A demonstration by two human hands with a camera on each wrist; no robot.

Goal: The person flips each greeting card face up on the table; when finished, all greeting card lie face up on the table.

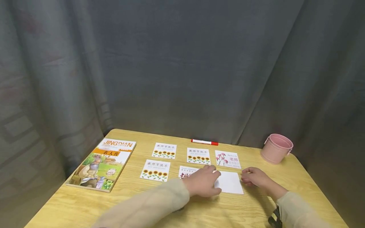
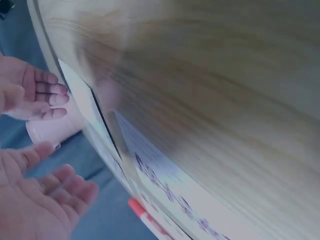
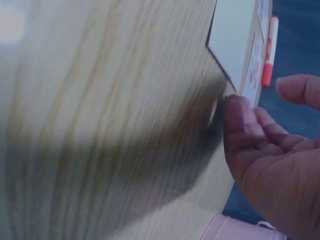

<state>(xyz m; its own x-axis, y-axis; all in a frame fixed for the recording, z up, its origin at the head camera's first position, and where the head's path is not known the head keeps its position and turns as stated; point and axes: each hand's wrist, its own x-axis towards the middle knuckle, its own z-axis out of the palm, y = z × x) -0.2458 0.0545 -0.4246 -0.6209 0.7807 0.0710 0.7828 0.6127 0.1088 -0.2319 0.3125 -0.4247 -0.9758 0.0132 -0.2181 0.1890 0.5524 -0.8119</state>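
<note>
White blank card lies on the desk; left hand rests on its edge, fingers relaxed; right hand hovers beside, loosely curled, holding nothing.

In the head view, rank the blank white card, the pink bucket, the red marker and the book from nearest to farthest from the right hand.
From the right hand:
1. Blank white card, just to its left, about touching the fingertips.
2. Pink bucket, behind it near the table's right edge.
3. Red marker, at the back edge, left of the hand.
4. Book, far left of the table.
</note>
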